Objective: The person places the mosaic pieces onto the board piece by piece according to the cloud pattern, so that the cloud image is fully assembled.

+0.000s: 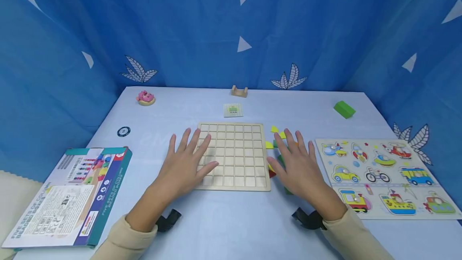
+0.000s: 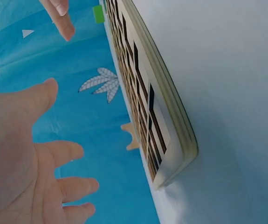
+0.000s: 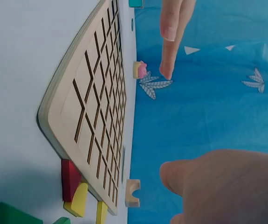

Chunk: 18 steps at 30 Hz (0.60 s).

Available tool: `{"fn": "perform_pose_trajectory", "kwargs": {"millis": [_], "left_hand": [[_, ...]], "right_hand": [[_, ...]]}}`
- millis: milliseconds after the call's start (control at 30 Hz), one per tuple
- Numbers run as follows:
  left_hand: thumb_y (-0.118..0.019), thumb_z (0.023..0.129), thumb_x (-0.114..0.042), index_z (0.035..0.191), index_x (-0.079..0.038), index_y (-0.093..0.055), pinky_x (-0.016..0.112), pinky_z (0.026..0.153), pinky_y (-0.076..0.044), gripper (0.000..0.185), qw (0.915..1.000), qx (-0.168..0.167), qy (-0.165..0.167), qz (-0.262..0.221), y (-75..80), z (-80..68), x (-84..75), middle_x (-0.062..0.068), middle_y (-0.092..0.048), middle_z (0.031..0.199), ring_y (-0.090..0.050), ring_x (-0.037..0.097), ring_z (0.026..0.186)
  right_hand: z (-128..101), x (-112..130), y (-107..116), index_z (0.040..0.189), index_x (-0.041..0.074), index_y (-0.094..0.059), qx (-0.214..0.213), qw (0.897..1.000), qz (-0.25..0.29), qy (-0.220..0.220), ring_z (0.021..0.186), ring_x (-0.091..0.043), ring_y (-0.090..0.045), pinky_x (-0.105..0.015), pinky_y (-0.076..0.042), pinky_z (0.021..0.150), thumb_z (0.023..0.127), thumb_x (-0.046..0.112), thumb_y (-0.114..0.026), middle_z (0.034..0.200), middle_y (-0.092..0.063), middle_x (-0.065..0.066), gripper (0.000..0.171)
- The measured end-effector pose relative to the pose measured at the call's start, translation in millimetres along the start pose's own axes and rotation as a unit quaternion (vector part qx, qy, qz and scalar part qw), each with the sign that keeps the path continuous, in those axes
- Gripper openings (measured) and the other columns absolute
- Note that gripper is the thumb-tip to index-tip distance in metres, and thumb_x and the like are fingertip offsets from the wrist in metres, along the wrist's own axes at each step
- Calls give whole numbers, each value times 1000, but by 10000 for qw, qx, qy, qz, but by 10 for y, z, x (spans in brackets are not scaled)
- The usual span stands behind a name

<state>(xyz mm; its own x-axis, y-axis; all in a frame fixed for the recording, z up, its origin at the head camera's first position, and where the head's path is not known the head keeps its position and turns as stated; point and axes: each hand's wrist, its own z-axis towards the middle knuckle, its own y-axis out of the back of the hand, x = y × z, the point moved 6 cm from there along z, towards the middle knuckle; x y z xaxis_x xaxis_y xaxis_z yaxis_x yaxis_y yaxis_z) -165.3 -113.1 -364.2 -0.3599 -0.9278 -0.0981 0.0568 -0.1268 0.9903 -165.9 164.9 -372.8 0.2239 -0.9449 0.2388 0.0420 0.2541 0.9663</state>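
A wooden grid board (image 1: 234, 156) with square cells lies in the middle of the white table. My left hand (image 1: 185, 163) hovers over its left side, fingers spread, holding nothing. To the board's right my right hand (image 1: 297, 165) is held above several coloured blocks, its fingers also spread and holding nothing. Those blocks are partly hidden under it; a yellow one (image 1: 269, 145) shows by the board's edge. In the right wrist view a red block (image 3: 70, 179) and a green block (image 3: 17, 214) lie beside the board. A small printed card (image 1: 233, 110) lies behind the board.
At left lies a boxed bead set (image 1: 65, 200), with a round black chip (image 1: 124, 131) and a pink ornament (image 1: 146, 98) beyond. A vehicle puzzle board (image 1: 388, 177) fills the right. Farther back are a green block (image 1: 344, 109) and a notched wooden piece (image 1: 239, 91).
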Motion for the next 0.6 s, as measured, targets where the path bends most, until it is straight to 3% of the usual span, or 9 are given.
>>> {"fn": "perform_pose_trajectory", "kwargs": {"millis": [233,400,500,600], "left_hand": [[-51,99,-63,162,-16,-31,65,118,-2,81,9997,39,46,-238,-35,-7,94,16,-22,167,-10,41,155],[-57,100,-54,159,-14,-38,64,118,-11,74,9963,-262,168,-797,-23,48,325,15,-31,164,-18,38,154],[-64,100,-42,152,-12,-51,59,115,-27,61,9862,-651,323,-1490,-64,88,515,13,-50,152,-38,35,146],[-70,98,-31,140,-13,-64,50,101,-47,46,9693,-938,480,-2222,-147,126,691,9,-68,126,-61,28,121]], "right_hand": [[40,-112,45,162,12,-29,134,9999,-13,-83,153,-46,-4,-72,-2,114,101,49,-56,167,-16,-21,76],[184,-301,85,157,8,-40,-154,9989,389,-231,150,-47,-19,-70,-13,115,101,37,-62,163,-30,-23,67],[286,-454,87,146,6,-56,-581,9937,844,-452,142,-44,-39,-64,-32,110,99,26,-68,152,-47,-21,53],[369,-611,52,134,5,-67,-993,9857,1192,-652,125,-37,-58,-56,-48,99,98,18,-70,135,-63,-18,38]]}}
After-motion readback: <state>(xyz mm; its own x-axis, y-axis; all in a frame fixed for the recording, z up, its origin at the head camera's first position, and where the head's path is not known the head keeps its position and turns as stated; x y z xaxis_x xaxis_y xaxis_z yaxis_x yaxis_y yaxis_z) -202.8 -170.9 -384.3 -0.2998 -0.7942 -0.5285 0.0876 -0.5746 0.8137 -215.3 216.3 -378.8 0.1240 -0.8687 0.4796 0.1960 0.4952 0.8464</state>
